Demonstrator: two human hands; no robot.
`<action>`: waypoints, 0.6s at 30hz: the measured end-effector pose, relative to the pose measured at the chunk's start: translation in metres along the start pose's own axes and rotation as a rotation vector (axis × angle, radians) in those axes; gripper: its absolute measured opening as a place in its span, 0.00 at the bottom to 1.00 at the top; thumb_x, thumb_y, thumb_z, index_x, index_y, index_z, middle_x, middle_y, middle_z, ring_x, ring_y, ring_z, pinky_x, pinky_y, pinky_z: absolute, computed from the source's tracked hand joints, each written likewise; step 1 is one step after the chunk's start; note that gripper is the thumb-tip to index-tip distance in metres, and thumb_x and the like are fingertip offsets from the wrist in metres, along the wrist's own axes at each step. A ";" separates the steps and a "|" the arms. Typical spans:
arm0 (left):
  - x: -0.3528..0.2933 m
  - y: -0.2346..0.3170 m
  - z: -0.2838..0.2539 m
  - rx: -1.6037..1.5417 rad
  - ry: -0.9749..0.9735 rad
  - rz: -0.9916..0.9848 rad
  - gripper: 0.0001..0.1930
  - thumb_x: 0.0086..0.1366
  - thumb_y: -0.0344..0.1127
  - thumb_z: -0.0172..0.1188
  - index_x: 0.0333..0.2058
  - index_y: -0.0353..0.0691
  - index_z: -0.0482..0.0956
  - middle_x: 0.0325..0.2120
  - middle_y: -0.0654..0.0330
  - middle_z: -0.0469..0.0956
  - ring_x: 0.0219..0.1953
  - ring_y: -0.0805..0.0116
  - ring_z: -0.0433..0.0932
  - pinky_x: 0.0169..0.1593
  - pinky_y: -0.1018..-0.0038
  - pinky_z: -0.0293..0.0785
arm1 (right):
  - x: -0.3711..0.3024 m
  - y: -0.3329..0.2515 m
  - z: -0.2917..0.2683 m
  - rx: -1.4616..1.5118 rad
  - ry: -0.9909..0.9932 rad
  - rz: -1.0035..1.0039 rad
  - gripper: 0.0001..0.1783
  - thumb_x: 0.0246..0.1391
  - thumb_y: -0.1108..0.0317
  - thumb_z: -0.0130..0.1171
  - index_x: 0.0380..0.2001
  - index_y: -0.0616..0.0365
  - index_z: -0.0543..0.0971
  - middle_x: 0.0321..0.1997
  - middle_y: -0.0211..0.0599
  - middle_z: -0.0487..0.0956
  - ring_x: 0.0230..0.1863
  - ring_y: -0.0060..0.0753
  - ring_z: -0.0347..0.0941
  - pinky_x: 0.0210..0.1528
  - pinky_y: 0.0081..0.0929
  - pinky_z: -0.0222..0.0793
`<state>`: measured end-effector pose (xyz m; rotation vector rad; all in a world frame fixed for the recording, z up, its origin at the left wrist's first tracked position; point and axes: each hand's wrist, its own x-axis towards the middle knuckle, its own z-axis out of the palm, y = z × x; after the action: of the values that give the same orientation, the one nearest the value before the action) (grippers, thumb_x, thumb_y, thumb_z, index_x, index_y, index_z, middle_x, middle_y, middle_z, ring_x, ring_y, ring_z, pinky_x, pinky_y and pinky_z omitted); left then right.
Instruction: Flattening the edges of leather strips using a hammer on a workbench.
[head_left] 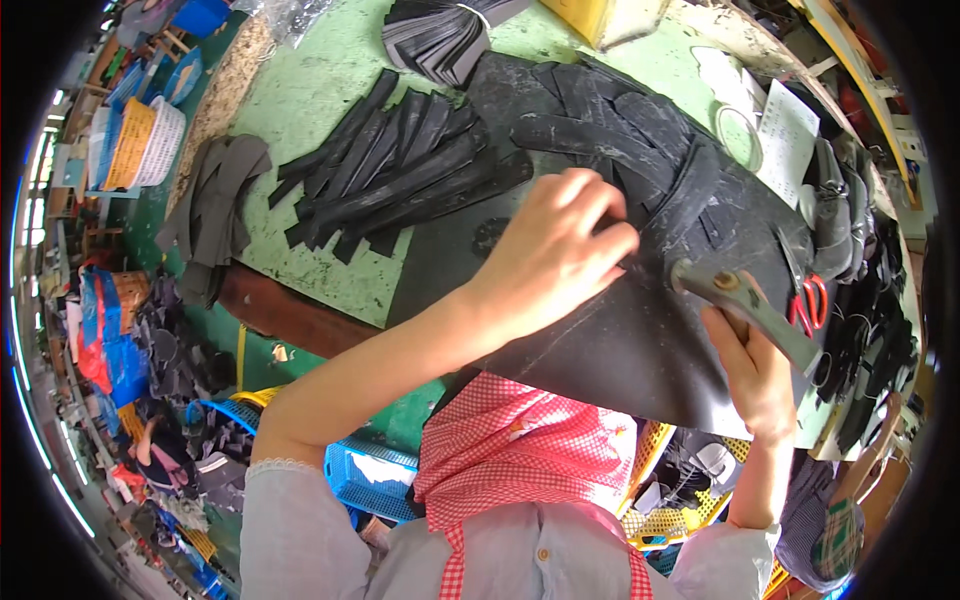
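My right hand (pixel 755 365) is wrapped round a hammer (pixel 745 305), its metal head showing above the fingers and most of the handle hidden. My left hand (pixel 560 245) is curled, thumb and fingers drawn together over a black sheet (pixel 600 340); what they hold, if anything, is hidden. Just beyond that hand, curved black strips (pixel 610 145) with whitish smears lie in a loose heap on the sheet. To its left a second pile of straighter black strips (pixel 385 170) is spread across the green table (pixel 320 285).
Red-handled scissors (pixel 808 305) lie right of the hammer, near a tape roll (pixel 738 135) and a paper sheet (pixel 787 140). Fanned dark pieces (pixel 435 40) and a yellow container (pixel 605 20) stand at the back. Grey strips (pixel 215 205) overhang the left edge. Baskets (pixel 370 478) sit below.
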<state>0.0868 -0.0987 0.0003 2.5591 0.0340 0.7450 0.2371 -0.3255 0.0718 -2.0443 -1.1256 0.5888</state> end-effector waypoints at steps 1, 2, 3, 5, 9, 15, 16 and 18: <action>-0.001 -0.001 0.000 -0.006 -0.039 0.047 0.16 0.54 0.35 0.76 0.41 0.47 0.82 0.43 0.63 0.77 0.52 0.58 0.76 0.56 0.59 0.73 | -0.007 0.007 0.000 0.057 0.032 0.006 0.16 0.64 0.78 0.65 0.53 0.70 0.80 0.27 0.44 0.83 0.25 0.19 0.72 0.29 0.26 0.68; 0.003 -0.001 -0.004 -0.021 -0.066 0.094 0.15 0.55 0.35 0.76 0.39 0.47 0.81 0.40 0.64 0.78 0.48 0.60 0.78 0.53 0.61 0.75 | -0.011 0.002 -0.012 0.019 -0.018 0.072 0.16 0.63 0.79 0.66 0.53 0.71 0.80 0.27 0.43 0.84 0.26 0.21 0.75 0.29 0.26 0.68; -0.001 0.007 -0.018 -0.014 -0.139 0.091 0.12 0.59 0.36 0.74 0.38 0.48 0.80 0.32 0.66 0.78 0.39 0.64 0.79 0.45 0.68 0.77 | -0.017 0.001 -0.016 -0.009 -0.006 0.054 0.17 0.63 0.79 0.66 0.54 0.71 0.80 0.28 0.43 0.84 0.26 0.22 0.76 0.30 0.27 0.70; -0.013 0.024 -0.038 -0.201 -0.320 -0.010 0.09 0.66 0.37 0.69 0.42 0.46 0.81 0.29 0.63 0.80 0.32 0.61 0.83 0.37 0.65 0.81 | -0.039 0.005 -0.016 0.013 0.021 0.144 0.15 0.62 0.74 0.68 0.50 0.67 0.81 0.29 0.46 0.84 0.27 0.30 0.82 0.29 0.31 0.72; -0.045 0.035 -0.049 -0.143 -0.592 -0.103 0.16 0.66 0.39 0.69 0.52 0.50 0.83 0.29 0.65 0.79 0.25 0.60 0.83 0.29 0.63 0.81 | -0.040 -0.012 -0.008 -0.075 -0.459 -0.120 0.17 0.53 0.69 0.69 0.45 0.58 0.75 0.24 0.42 0.77 0.28 0.50 0.82 0.27 0.43 0.75; -0.033 0.037 -0.047 -0.082 -0.453 -0.006 0.26 0.50 0.35 0.76 0.52 0.52 0.87 0.34 0.69 0.75 0.41 0.64 0.76 0.48 0.64 0.70 | -0.035 -0.035 0.021 -0.053 -0.574 -0.078 0.10 0.62 0.72 0.58 0.43 0.60 0.69 0.27 0.46 0.77 0.33 0.54 0.83 0.33 0.48 0.77; -0.033 0.038 -0.044 -0.105 -0.413 -0.053 0.25 0.49 0.35 0.78 0.49 0.53 0.88 0.34 0.69 0.75 0.42 0.64 0.75 0.50 0.61 0.69 | -0.036 -0.035 0.022 -0.036 -0.566 -0.064 0.12 0.62 0.69 0.59 0.43 0.60 0.69 0.27 0.47 0.78 0.33 0.55 0.82 0.33 0.49 0.77; -0.037 0.034 -0.038 -0.169 -0.362 -0.091 0.22 0.47 0.35 0.78 0.45 0.54 0.90 0.34 0.70 0.76 0.41 0.64 0.75 0.50 0.61 0.69 | -0.039 -0.033 0.024 -0.020 -0.560 -0.043 0.13 0.62 0.67 0.60 0.43 0.61 0.69 0.27 0.47 0.78 0.33 0.55 0.82 0.33 0.49 0.76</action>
<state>0.0324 -0.1178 0.0248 2.4712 -0.0286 0.2327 0.1833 -0.3376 0.0839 -1.9149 -1.4863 1.1783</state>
